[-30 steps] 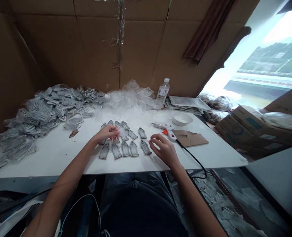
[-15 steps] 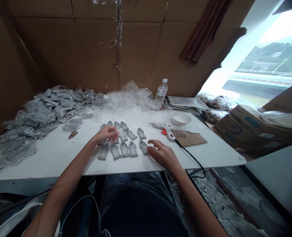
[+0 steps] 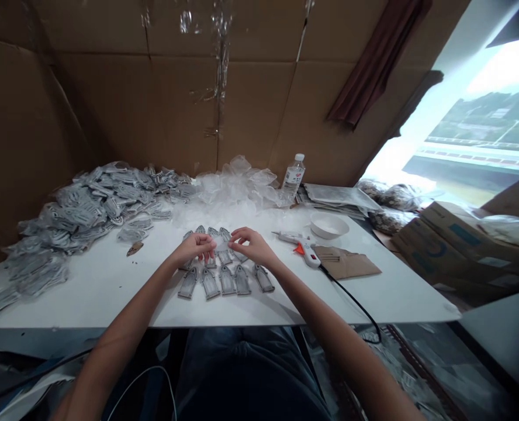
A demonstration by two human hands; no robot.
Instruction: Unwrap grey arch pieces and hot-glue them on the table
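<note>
My left hand is closed, thumb and fingers pinching a thin translucent piece above the table. My right hand is curled at the other edge of that piece, fingertips closed on it as far as the blur shows. Under and around both hands lie small grey arch-shaped frames with whitish panels. The front row holds several, among them a leftmost frame, a middle frame and a rightmost, tilted frame. Frames behind are partly hidden by my hands.
A glue gun with an orange trigger and black cable lies right, beside cardboard and a white bowl. Behind are translucent pieces, a bottle and, left, a heap of bagged grey parts.
My right hand has left the rightmost front frame and moved left and up to the translucent piece at my left hand. My left hand stays over the frames. The view has tilted upward slightly.
</note>
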